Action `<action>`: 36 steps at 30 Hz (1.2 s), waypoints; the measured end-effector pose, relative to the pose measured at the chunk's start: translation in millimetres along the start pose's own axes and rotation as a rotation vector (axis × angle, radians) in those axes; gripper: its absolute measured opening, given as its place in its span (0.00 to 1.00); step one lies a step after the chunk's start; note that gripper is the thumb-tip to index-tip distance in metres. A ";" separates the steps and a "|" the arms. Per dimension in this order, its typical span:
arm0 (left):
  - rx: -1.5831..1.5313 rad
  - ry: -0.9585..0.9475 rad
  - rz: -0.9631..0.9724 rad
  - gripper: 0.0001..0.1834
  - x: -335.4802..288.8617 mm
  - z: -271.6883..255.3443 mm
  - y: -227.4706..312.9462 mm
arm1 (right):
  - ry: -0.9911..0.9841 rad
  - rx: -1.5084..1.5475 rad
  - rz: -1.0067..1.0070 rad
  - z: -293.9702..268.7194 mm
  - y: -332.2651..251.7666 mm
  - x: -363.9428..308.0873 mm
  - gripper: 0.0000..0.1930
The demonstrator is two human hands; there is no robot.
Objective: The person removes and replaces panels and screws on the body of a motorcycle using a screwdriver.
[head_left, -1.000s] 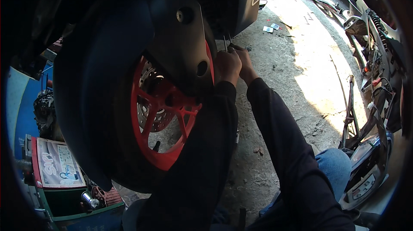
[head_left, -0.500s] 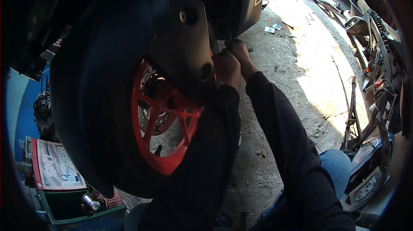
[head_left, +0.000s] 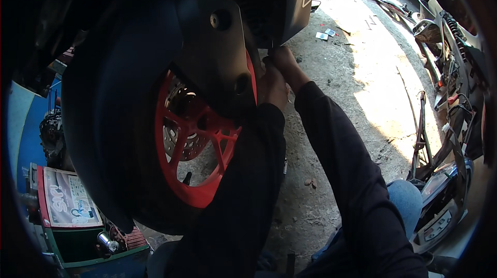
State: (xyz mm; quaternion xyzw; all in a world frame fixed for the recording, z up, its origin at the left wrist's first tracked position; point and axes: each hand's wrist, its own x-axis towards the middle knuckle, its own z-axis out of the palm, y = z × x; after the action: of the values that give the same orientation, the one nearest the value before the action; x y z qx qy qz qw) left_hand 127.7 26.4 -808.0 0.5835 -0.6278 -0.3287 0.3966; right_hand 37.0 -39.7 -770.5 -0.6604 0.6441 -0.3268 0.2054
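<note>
Panel of smooth dark plastic (head_left: 299, 4), tapering to a lower corner, hangs just right of a bright red spoked wheel (head_left: 196, 195), and my hands are right beneath that corner. My right hand (head_left: 286, 64) is uppermost; my left hand (head_left: 272, 85) sits just below, overlapping it in view. They are close together, fingers curled in shadow, but I cannot tell whether they touch or what they are clamped on. I judge the step in hand to be close two-handed work under the corner; the next move calls for steady fingers and knuckles kept clear of the wheel. Beside my left hand stands a matte grey moulded cover (head_left: 215, 50). Two small pale cards (head_left: 322, 36) lie past my right hand on the rough grey concrete floor (head_left: 310, 216). Stripped motorcycle parts (head_left: 455, 146) crowd the floor's right edge.
</note>
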 end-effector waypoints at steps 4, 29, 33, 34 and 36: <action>-0.334 0.130 -0.435 0.20 -5.4 -7.1 44.0 | 0.070 0.902 0.512 10.8 -9.6 -6.7 0.11; -0.263 0.296 -0.449 0.34 -6.7 -41.3 86.3 | -0.109 1.286 0.420 -31.1 -45.1 -29.0 0.11; -0.073 0.385 -0.324 0.42 10.0 -46.0 70.0 | -0.338 1.674 0.467 -10.4 -57.2 -31.0 0.12; -0.071 0.364 -0.321 0.44 12.9 -39.1 70.1 | -0.326 1.670 0.463 -11.4 -51.5 -24.9 0.12; -0.087 0.308 -0.354 0.46 8.5 -34.3 78.6 | -0.026 1.139 0.270 -13.1 -37.3 -11.5 0.13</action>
State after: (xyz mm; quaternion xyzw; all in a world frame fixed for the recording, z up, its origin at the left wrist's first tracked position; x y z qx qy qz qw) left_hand 120.8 27.8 -722.0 0.7101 -0.4330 -0.3271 0.4486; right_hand 55.1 -23.3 -737.4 -0.3623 0.4429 -0.5841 0.5757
